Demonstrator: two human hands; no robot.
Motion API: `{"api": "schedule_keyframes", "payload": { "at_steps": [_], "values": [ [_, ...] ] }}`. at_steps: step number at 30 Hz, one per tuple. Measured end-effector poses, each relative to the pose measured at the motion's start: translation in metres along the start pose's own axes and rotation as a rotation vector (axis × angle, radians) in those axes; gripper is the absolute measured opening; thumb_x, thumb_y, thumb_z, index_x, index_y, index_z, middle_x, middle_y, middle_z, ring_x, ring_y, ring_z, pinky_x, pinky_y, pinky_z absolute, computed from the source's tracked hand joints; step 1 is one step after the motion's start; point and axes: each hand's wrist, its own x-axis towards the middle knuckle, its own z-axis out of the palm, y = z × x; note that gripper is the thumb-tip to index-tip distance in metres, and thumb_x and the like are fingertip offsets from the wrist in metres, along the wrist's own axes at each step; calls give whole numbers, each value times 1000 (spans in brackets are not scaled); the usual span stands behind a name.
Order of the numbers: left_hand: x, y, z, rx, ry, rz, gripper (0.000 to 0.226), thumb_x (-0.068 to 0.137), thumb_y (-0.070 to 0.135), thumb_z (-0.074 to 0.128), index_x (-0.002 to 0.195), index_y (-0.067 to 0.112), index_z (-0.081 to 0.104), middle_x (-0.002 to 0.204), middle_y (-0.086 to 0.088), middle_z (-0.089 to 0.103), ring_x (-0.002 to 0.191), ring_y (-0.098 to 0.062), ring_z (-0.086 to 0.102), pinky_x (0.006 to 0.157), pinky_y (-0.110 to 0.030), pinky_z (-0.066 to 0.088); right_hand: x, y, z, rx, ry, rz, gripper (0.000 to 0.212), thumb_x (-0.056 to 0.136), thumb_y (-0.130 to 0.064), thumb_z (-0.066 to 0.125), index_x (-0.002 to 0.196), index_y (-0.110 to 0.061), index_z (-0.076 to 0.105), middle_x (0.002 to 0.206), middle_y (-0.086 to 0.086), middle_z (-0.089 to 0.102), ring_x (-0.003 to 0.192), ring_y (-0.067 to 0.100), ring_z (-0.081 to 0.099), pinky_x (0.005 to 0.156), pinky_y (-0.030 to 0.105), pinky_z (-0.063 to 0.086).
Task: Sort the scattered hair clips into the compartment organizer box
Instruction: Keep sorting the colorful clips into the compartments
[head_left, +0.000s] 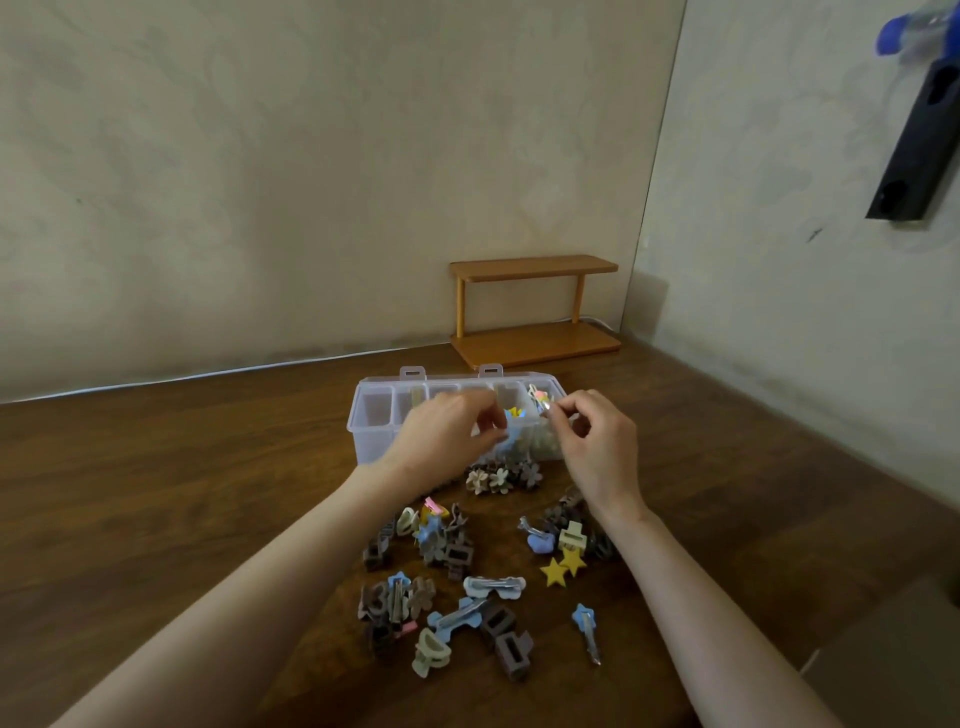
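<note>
**A:** Where does the organizer box (371, 441) stand?

**B:** On the wooden table (156, 493), a clear box with its row of compartments open to the top. A wooden shelf (535, 312) stands behind it, by the wall.

**A:** And the hands?

**B:** Both hang over the box's right half. The right hand (597, 441) pinches a small clip (543, 405) between thumb and forefinger above the box's right end, with its other fingers loosely curled. The left hand (447, 431) curls its fingers down over the middle compartments. A blue piece shows just under its fingertips, but I cannot tell whether it grips it.

**A:** The hair clips (447, 551)?

**B:** Most lie scattered on the table in front of the box. Some flower clips (498, 478) sit just beside its front wall. Two yellow star clips (563, 566) lie farther in front, toward the right, and a blue star clip (587, 623) lies farther out still. A few yellow and blue pieces (516, 413) lie in a compartment near the box's right end.
</note>
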Motion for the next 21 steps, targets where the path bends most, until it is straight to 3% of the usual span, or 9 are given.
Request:
{"api": "schedule_keyframes", "payload": {
  "at_steps": [2, 6, 8, 13, 17, 21],
  "values": [
    [-12, 7, 6, -31, -99, 32, 16, 88, 31, 58, 100, 20, 61, 100, 6, 64, 74, 1, 49, 64, -12, 41, 0, 0, -1, 5, 2, 10, 14, 88, -16, 62, 75, -19, 60, 72, -7, 56, 62, 9, 53, 55, 18, 41],
    [-28, 15, 19, -55, -284, 138, 25, 84, 35, 63, 106, 22, 60, 109, 7, 59, 97, -5, 52, 86, -27, 48, -1, -3, -2, 10, 6, 27, 17, 87, -15, 62, 72, -21, 58, 71, -9, 54, 61, 8, 52, 55, 12, 38],
    [-31, 18, 25, -21, -332, 165, 26, 85, 32, 61, 110, 23, 59, 112, 8, 53, 97, -2, 46, 84, -23, 43, -1, -4, -2, 15, 10, 38, 18, 87, -15, 63, 71, -21, 57, 70, -9, 53, 60, 8, 51, 54, 11, 36],
    [-35, 21, 30, 26, -296, 183, 15, 86, 24, 61, 101, 21, 59, 104, 9, 49, 89, -4, 43, 75, -21, 38, -1, -2, -2, 18, 7, 57, 16, 87, -15, 62, 72, -20, 59, 70, -8, 54, 59, 10, 51, 53, 14, 37],
    [-35, 17, 27, 6, -267, 156, 13, 86, 23, 61, 99, 20, 59, 105, 6, 57, 94, -11, 54, 78, -27, 46, 0, -3, -2, 19, 4, 55, 16, 87, -15, 62, 73, -20, 58, 71, -8, 54, 60, 9, 51, 54, 13, 37],
    [-32, 8, 19, -51, -188, 112, 10, 86, 22, 62, 95, 21, 60, 100, 8, 60, 92, -9, 57, 82, -30, 50, 0, -2, -2, 26, 0, 65, 15, 88, -16, 62, 73, -19, 59, 71, -7, 55, 61, 10, 52, 54, 15, 37]
  ]
}}
